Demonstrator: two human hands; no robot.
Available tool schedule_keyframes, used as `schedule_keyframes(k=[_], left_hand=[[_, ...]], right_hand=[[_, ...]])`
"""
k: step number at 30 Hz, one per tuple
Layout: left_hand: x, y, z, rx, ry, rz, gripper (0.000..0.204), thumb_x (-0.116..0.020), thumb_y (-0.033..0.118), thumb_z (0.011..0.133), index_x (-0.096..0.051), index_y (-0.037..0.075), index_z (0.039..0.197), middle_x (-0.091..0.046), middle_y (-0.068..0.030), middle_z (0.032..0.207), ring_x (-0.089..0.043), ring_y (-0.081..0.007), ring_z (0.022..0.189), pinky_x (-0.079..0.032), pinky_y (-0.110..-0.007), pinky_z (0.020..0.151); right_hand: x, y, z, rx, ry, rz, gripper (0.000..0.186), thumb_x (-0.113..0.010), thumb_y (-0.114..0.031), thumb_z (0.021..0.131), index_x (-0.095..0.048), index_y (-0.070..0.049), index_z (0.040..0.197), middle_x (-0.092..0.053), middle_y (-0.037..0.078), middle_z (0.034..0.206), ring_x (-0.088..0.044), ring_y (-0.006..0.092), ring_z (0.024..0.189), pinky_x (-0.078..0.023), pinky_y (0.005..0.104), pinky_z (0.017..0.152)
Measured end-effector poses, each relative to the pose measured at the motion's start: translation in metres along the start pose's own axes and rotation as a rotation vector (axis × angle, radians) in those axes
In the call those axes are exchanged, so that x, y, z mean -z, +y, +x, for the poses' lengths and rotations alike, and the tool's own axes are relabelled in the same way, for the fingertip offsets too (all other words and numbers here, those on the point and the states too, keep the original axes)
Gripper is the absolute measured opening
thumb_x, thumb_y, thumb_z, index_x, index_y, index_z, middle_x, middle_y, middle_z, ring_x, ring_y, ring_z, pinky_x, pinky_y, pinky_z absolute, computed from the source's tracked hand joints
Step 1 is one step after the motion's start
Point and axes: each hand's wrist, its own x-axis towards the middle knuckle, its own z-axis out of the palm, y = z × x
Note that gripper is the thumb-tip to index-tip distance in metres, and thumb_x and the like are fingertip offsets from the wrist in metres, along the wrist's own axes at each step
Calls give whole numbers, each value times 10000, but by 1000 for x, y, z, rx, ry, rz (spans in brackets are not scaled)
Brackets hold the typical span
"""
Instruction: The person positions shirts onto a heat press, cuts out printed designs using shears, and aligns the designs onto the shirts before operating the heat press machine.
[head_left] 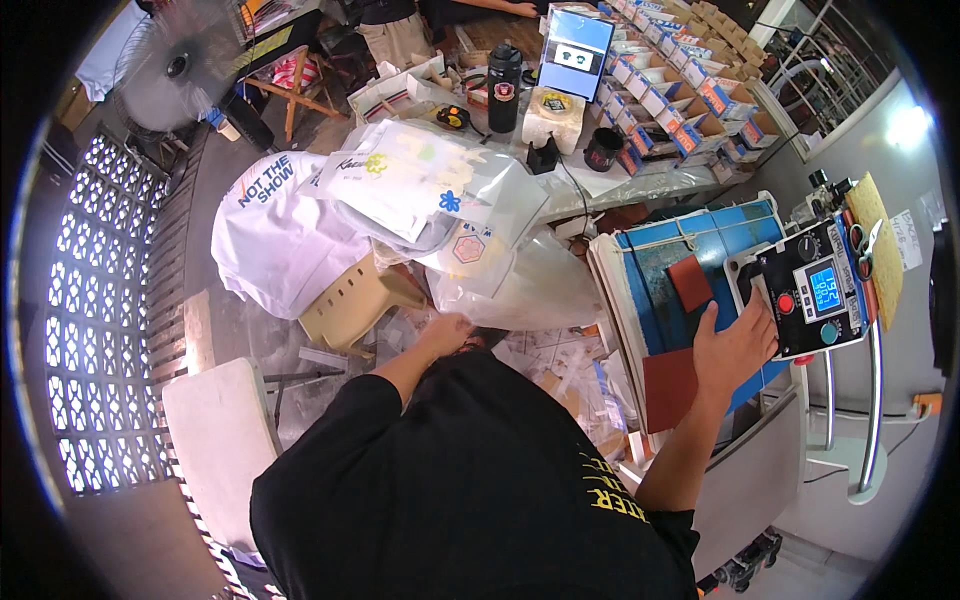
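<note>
My left hand [448, 333] is low at the centre, beside my black shirt, its fingers curled; what they hold, if anything, is hidden. On the right, my right hand [735, 342] has its fingers curled over the black handle [743, 280] of a heat press, thumb to the left. The press's black control box [812, 290] has a lit screen and coloured buttons. Beneath it lies a blue board [657, 260] with brown pads [683, 395] on it. Scissors [865, 255] rest at the box's right.
A plastic chair [350, 300] bears white garments [265, 245]; plastic bags [460, 210] lie beside them. The back table holds a laptop [575, 50], black bottle [503, 95] and stacked boxes [680, 90]. A fan [175, 70] stands back left, a pale panel [215, 440] front left. Another person [390, 40] stands behind.
</note>
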Motion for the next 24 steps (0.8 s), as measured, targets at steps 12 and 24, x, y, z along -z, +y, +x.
schedule_keyframes(k=[12, 24], left_hand=[[243, 50, 122, 444, 1000, 86, 815, -734, 462, 769, -413, 51, 1395, -548, -194, 1305, -479, -335, 1265, -345, -486, 1051], [285, -6, 168, 436, 731, -218, 431, -749, 255, 750, -576, -2, 1049, -676, -147, 1010, -690, -276, 813, -545, -424, 709]], right_hand=[[0, -10, 4, -56, 11, -9, 598, -710, -300, 794, -512, -60, 1305, -589, 148, 1224, -519, 340, 1163, -374, 456, 956], [-14, -12, 6, -61, 92, -53, 514, -678, -309, 824, -546, -50, 1248, -617, 131, 1189, -548, 334, 1122, -384, 461, 913]])
